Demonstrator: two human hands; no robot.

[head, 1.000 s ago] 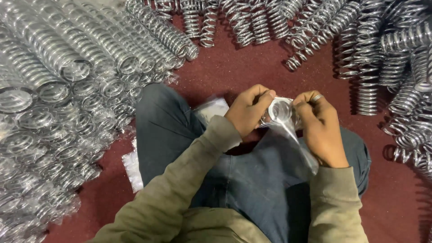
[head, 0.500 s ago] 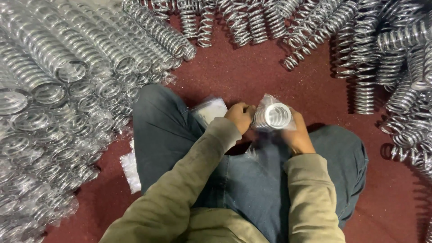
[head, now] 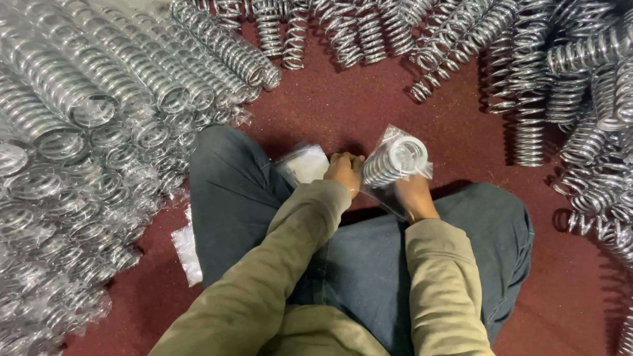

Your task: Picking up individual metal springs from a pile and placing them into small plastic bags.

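A shiny metal coil spring [head: 395, 160] sits inside a clear plastic bag, raised above my lap. My right hand [head: 414, 196] grips the lower part of that bagged spring from beneath. My left hand [head: 345, 171] rests beside the spring's left end, its fingers curled over a stack of flat clear plastic bags [head: 304, 165] lying on my left knee. My olive sleeves and dark trousers fill the lower middle of the view.
A large heap of bagged springs [head: 72, 165] lies to the left. Bare, unbagged springs [head: 560, 86] are scattered along the top and right on the dark red floor [head: 343, 105]. More flat bags [head: 188, 247] poke out beside my left thigh.
The bagged spring has tilted up and shifted right. My right hand slid down under it, and my left hand dropped away onto the stack of flat bags.
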